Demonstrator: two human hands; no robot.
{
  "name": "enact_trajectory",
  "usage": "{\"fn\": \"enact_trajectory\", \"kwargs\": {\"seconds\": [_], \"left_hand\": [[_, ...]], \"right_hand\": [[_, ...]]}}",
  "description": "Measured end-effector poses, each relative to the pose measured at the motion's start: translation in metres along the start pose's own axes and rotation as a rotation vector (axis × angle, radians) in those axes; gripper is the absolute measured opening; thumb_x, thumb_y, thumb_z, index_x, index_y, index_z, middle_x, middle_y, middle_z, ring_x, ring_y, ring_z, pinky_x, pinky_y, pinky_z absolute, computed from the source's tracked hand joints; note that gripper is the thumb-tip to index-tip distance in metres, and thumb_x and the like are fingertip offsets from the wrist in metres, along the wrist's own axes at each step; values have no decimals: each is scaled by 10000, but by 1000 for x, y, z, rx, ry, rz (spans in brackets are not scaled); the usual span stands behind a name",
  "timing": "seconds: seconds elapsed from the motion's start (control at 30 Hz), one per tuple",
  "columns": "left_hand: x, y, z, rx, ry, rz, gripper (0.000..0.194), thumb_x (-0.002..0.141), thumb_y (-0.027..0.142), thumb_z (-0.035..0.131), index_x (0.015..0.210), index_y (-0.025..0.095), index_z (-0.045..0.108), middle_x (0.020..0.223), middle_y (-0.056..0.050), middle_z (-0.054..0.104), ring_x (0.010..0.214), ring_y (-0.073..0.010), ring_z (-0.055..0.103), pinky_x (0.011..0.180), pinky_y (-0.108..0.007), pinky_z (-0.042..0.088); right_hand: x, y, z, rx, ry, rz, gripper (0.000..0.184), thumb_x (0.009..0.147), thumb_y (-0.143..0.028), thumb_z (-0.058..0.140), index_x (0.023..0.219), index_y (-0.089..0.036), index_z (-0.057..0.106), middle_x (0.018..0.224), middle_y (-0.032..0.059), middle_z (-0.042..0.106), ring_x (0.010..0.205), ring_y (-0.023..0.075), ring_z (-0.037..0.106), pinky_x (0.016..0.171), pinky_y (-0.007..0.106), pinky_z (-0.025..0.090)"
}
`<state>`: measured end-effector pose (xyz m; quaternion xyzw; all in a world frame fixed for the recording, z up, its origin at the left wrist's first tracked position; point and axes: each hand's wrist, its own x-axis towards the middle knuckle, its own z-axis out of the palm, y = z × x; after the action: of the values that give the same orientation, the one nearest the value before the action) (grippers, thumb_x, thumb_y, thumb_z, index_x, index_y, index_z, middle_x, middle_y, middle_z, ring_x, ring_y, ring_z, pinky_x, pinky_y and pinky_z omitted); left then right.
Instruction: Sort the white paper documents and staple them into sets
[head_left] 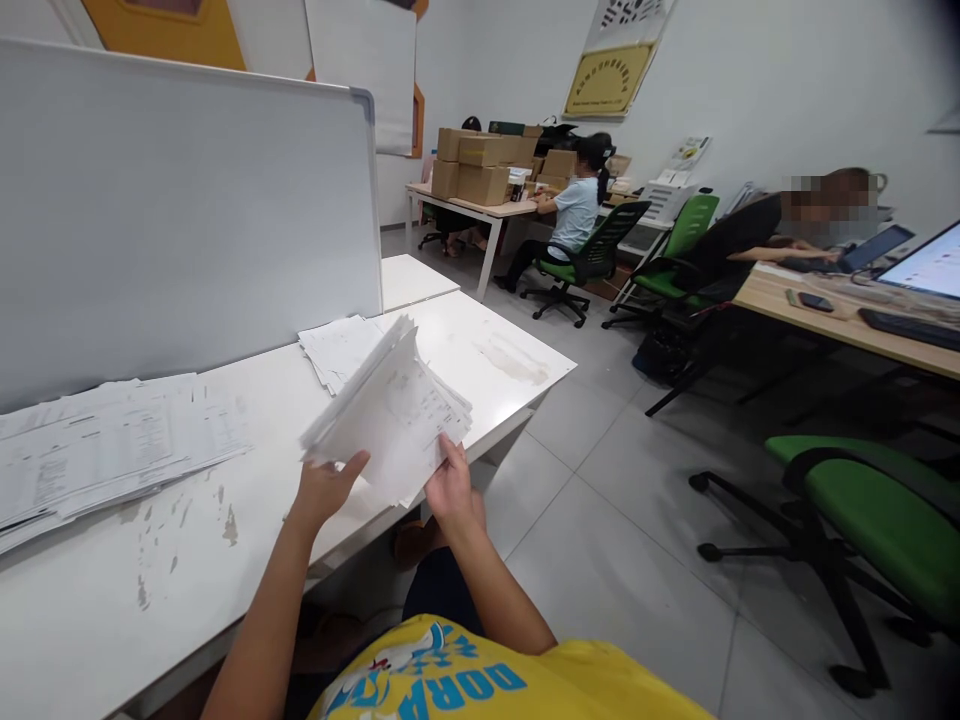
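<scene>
Both hands are at a sheaf of printed papers (394,425), tilted up over the near edge of a white worktop (90,630), a little left of its right corner. The sheaf's long axis slants from the left hand (326,490) away and to the right, its far end pointing at the right part of the back edge. The sheets along its left side curl over, and a pale, mostly blank face bends toward the person; rows of print show by its right side. The lowest corner points down at the near edge; whether it touches cannot be told.

The right hand (454,485) pinches the sheaf's lower right side, thumb in front. The left hand is at the lower left end, thumb spread wide from the fingers, which are partly hidden by the paper; how firmly it grips cannot be told.

A smaller stack of papers (337,350) lies beyond the sheaf near the back edge, and a broad pile of printed sheets (120,450) covers the back left of the worktop, along the foot of a whiteboard (180,220). Flaked patches mark the surface near that pile and toward the right corner.
</scene>
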<state>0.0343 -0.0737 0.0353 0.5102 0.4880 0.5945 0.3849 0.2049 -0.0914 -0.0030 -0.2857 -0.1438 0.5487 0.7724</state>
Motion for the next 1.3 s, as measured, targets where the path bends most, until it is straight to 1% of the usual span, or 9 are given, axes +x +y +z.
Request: {"fn": "enact_trajectory", "kwargs": {"seconds": [0.1,0.27,0.37,0.53,0.83,1.07,1.17,1.23,1.3], "left_hand": [[-26,-9,3,-209,68,-36,732,551,506,839,1178,204,613,1112,-106,690,1220,-288,560,1072,-407,431],[-55,14,26,-543,182,-159,704,613,475,807,1257,300,581,1204,-38,671,1254,-275,538,1104,-402,410],[-66,24,37,-698,124,-210,556,703,534,712,1181,258,650,1179,-60,687,1271,-309,522,1086,-443,433],[-77,15,58,-859,2,-470,476,704,505,703,1076,207,704,1048,-93,731,1176,-326,596,1038,-463,475],[-96,10,50,-530,-107,-420,779,496,504,849,1203,243,651,1008,-77,737,990,-316,681,857,-407,597],[-90,12,26,-349,-4,-297,686,629,448,810,1249,236,605,1198,-86,676,1196,-314,583,1012,-455,517],[-85,9,18,-237,-19,-290,618,664,392,804,1223,215,610,1231,-102,659,1175,-313,597,996,-476,525],[-81,4,16,-171,-4,-278,582,670,380,805,1193,204,620,1213,-109,667,1134,-306,623,975,-471,538],[-78,-3,17,-104,39,-264,544,665,379,810,1145,192,635,1171,-114,684,1103,-293,640,964,-449,542]], "right_hand": [[-18,-4,-3,51,22,60,427,745,-309,701,1154,-238,601,1177,29,696,1164,204,617,1088,396,437],[-38,-26,-5,28,-53,43,408,753,-307,723,1140,-216,630,1158,51,708,1114,220,645,1069,403,450],[-49,-46,-17,-84,-101,-32,458,714,-347,774,1133,-216,644,1070,71,735,1067,247,667,1007,427,497],[-66,-72,-39,-269,-110,-67,539,545,-386,881,1015,-206,687,981,93,753,942,294,700,898,469,553],[-86,-72,-37,-230,-25,-81,630,647,-461,798,1207,-232,620,1079,102,723,1037,305,668,993,496,495],[-82,-78,-66,-695,-443,198,526,637,-493,807,1071,-224,683,1008,91,730,985,280,671,933,480,519],[-85,-70,-73,-753,-536,304,417,719,-505,740,974,-180,691,784,65,719,678,193,668,637,337,576],[-88,-62,-76,-727,-555,393,395,764,-531,682,836,-142,678,578,24,638,436,121,542,397,229,451],[-93,-55,-80,-693,-510,434,410,752,-538,679,750,-129,644,475,-9,561,347,81,438,309,186,318]]}}
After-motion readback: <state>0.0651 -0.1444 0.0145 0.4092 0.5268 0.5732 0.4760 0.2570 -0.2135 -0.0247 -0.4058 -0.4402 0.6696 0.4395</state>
